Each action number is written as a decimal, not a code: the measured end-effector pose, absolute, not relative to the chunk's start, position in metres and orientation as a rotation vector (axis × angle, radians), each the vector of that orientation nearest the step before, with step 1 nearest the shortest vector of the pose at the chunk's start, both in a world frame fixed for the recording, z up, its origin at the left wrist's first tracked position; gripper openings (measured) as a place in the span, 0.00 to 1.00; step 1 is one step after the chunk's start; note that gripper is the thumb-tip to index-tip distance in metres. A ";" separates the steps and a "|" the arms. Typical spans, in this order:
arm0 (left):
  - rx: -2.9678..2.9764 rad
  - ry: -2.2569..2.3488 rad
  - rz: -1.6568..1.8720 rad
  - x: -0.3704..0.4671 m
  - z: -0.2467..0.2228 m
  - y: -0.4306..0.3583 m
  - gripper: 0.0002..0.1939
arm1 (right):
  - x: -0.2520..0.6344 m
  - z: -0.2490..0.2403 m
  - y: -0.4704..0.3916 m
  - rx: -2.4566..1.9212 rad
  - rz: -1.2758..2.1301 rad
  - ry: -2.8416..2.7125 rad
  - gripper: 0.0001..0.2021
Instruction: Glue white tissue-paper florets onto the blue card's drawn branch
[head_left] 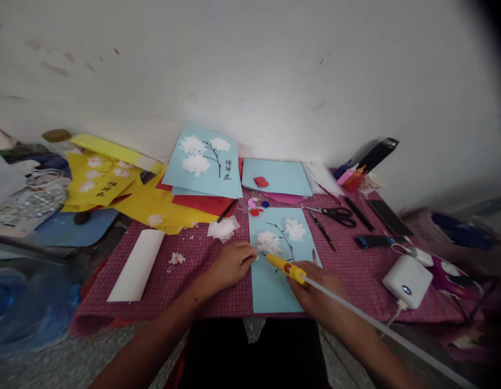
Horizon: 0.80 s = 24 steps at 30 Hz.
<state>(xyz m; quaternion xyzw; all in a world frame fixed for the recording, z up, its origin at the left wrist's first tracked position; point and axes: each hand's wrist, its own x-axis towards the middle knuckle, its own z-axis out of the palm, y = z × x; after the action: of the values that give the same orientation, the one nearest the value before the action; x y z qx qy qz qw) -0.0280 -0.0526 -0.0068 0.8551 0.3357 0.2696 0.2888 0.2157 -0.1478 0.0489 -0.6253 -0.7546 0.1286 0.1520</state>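
A yellow glue gun (286, 269) with a long white glue stick is gripped in my right hand (315, 286), its tip at the lower edge of a white paper flower (269, 242). That flower lies on a light blue sheet (275, 294) with drawn dark branches and a second white flower (294, 229). Just left of the sheet, my left hand (233, 263) has its fingers pinched together near the first flower. A tiny pale bit shows at its fingertips, too small to name. Above the hand lies a pile of thin white paper pieces (223, 229).
A finished flower picture (205, 162) leans at the back. Scissors (335, 214), a black marker (359, 213), a utility knife (374, 241) and a white power bank (407, 281) lie right. A white paper roll (137, 265) and yellow sheets (153, 202) are left.
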 end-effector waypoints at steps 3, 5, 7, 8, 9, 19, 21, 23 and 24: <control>2.317 0.866 0.688 -0.030 -0.007 -0.053 0.09 | 0.219 0.047 -0.152 -1.768 0.410 -2.127 0.13; 2.341 0.841 0.676 -0.031 -0.008 -0.053 0.09 | 0.219 0.046 -0.154 -1.774 0.415 -2.126 0.13; 2.363 0.820 0.665 -0.032 -0.008 -0.053 0.09 | 0.217 0.046 -0.155 -1.784 0.400 -2.160 0.13; 2.371 0.812 0.662 -0.032 -0.008 -0.053 0.09 | 0.214 0.045 -0.155 -1.793 0.384 -2.184 0.13; 2.374 0.809 0.658 -0.033 -0.009 -0.053 0.09 | 0.211 0.045 -0.155 -1.810 0.362 -2.210 0.13; 2.400 0.798 0.637 -0.035 -0.007 -0.055 0.09 | 0.194 0.046 -0.146 -2.001 0.215 -2.342 0.11; 2.417 0.807 0.628 -0.034 -0.005 -0.054 0.09 | 0.194 0.045 -0.144 -2.028 0.221 -2.337 0.11; 2.434 0.806 0.616 -0.033 -0.005 -0.054 0.09 | 0.194 0.044 -0.143 -2.032 0.227 -2.340 0.11; 2.442 0.804 0.611 -0.032 -0.004 -0.054 0.09 | 0.195 0.043 -0.142 -2.029 0.230 -2.340 0.11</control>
<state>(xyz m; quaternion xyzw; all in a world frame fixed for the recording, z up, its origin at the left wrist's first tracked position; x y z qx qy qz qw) -0.0324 -0.0540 -0.0045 0.8954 0.2949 0.2242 0.2471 0.1945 -0.1423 0.0433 -0.6532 -0.7533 0.0742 0.0177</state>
